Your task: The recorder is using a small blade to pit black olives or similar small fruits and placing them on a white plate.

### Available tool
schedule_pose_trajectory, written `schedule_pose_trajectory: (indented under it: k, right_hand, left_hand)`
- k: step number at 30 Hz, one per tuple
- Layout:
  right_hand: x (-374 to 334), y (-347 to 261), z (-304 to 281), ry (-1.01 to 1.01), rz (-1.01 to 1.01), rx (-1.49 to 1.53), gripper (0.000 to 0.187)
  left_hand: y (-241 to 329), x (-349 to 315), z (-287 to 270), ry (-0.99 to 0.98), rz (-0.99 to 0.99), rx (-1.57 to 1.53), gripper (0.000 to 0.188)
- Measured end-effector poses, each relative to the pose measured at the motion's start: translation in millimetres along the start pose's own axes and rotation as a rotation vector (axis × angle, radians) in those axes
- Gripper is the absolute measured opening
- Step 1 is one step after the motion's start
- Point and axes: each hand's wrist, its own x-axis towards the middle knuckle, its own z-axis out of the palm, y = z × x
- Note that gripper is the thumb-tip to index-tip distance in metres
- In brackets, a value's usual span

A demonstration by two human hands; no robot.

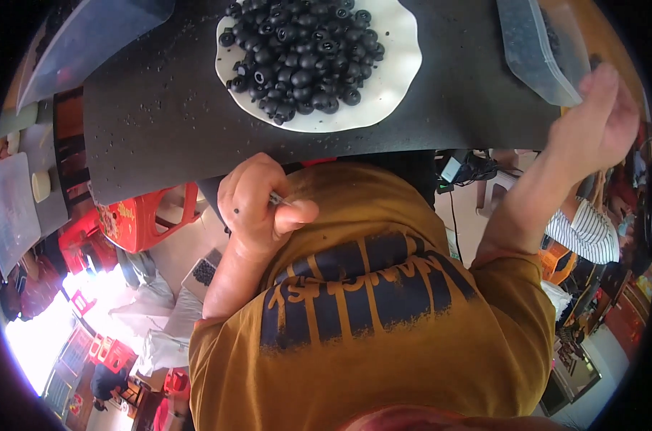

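Observation:
A white plate [407, 50] with a wavy rim stands on the dark table in front of me, heaped with small round black pieces [304, 61]; several show a hole. My left hand [257, 197] is closed just off the table's near edge, in front of my shirt. Between its thumb and curled fingers shows a bit of a thin, light grey object. My right hand [600, 118] is raised at the far right, beside a clear plastic container [530, 54]. Its fingers are drawn together, with a small dark thing at the tips that I cannot make out clearly.
Black crumbs lie scattered over the left part of the table [146, 136]. Another clear plastic container [89, 47] stands at the upper left. Below the table edge are a red plastic stool [142, 219], white sacks [164, 337] and cables [477, 169]. Someone's striped sleeve [588, 233] shows at the right.

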Motion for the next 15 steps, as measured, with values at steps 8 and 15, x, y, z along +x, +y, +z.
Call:
schedule_pose_trajectory:
  k: [8, 15]
  right_hand:
    - [26, 36, -15, -0.197, -0.137, -0.52, 0.023]
    - [-72, -35, 49, -0.827, -0.218, 0.201, 0.009]
  left_hand:
    - [3, 7, 5, -0.018, -0.004, 0.021, 0.058]
    - [3, 7, 7, -0.062, 0.004, 0.071, 0.056]
